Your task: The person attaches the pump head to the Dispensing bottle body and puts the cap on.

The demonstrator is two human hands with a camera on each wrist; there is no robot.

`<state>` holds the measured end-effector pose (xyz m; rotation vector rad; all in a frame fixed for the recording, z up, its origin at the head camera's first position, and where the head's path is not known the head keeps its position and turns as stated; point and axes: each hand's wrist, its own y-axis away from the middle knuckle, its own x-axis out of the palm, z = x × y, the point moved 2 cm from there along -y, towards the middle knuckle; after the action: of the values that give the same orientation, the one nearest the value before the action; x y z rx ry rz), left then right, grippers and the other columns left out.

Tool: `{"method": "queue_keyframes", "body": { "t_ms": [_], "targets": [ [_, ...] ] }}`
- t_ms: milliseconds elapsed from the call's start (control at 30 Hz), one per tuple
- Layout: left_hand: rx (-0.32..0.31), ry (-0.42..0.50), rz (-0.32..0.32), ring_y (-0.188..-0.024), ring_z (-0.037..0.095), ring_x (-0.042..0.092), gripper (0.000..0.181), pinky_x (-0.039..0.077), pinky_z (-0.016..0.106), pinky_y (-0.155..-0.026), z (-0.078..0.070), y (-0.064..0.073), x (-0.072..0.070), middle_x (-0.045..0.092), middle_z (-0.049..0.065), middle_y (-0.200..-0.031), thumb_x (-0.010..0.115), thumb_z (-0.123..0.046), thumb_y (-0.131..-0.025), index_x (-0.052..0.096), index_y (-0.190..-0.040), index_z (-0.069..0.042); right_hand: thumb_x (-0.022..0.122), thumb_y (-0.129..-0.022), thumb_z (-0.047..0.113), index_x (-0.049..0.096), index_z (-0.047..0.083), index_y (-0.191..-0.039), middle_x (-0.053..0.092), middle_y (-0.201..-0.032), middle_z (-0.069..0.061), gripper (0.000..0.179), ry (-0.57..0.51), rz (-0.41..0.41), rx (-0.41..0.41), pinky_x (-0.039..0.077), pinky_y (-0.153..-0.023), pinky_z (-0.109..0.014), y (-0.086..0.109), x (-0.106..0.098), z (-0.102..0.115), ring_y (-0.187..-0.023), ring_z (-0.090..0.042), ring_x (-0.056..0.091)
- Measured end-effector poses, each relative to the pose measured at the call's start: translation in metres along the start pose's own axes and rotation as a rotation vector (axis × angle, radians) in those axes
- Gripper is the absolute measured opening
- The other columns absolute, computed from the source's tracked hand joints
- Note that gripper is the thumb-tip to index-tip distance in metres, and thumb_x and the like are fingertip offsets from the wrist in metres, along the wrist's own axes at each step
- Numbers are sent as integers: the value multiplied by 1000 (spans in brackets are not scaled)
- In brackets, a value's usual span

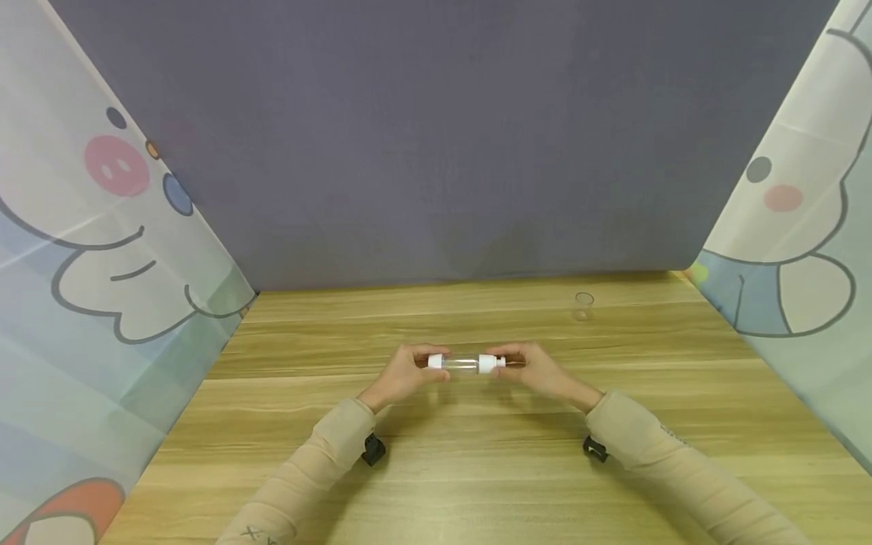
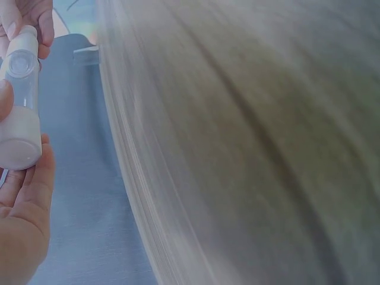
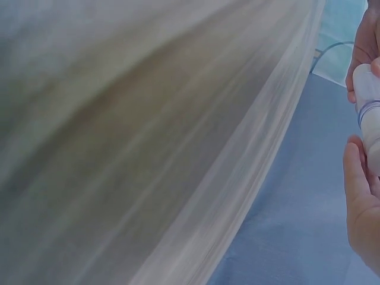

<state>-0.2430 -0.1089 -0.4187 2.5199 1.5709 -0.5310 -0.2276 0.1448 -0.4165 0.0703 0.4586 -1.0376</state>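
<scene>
Bottle (image 1: 461, 364) lies sideways between left hand (image 1: 403, 374) and right hand (image 1: 541, 372); the hands grip its white ends.

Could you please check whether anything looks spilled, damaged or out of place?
Nothing looks spilled or damaged. The clear cylindrical bottle with white ends is held sideways by the left grip and right grip, apparently deliberately. A small clear rimmed cylinder stands apart near the back edge of the yellowish wooden table, perhaps set aside.

Glossy, clear plastic bottle (image 1: 461, 364) and wood-grain tabletop (image 1: 477, 477)
</scene>
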Motion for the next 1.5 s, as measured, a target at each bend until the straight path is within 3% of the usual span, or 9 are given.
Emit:
{"method": "queue_keyframes", "body": {
  "t_ms": [833, 1167, 1500],
  "targets": [
    [-19, -32, -9, -97, 24, 68, 40, 56, 33, -82, 0, 2, 2, 68, 15, -117, 80, -8, -85, 69, -122, 3, 63, -97, 6, 54, -18, -129, 62, -122, -30, 41, 29, 29, 35, 56, -87, -30, 3, -1, 2, -105, -35, 65],
    [-12, -10, 1, -90, 19, 69, 41, 56, 29, -76, 0, 4, 2, 70, 12, -108, 80, -8, -85, 68, -122, 6, 61, -100, 11, 55, -15, -132, 60, -128, -30, 42, 61, 7, 55, 54, -93, -46, 4, -3, 4, -113, -40, 62],
    [-2, -36, -6, -90, 20, 68, 40, 55, 26, -75, -2, 4, -1, 70, 15, -111, 79, -6, -86, 68, -122, 5, 67, -93, -3, 56, -17, -128, 57, -129, -35, 40, -54, -52, 28, 53, -94, -37, 3, -3, 6, -117, -49, 58]
  ]
}}
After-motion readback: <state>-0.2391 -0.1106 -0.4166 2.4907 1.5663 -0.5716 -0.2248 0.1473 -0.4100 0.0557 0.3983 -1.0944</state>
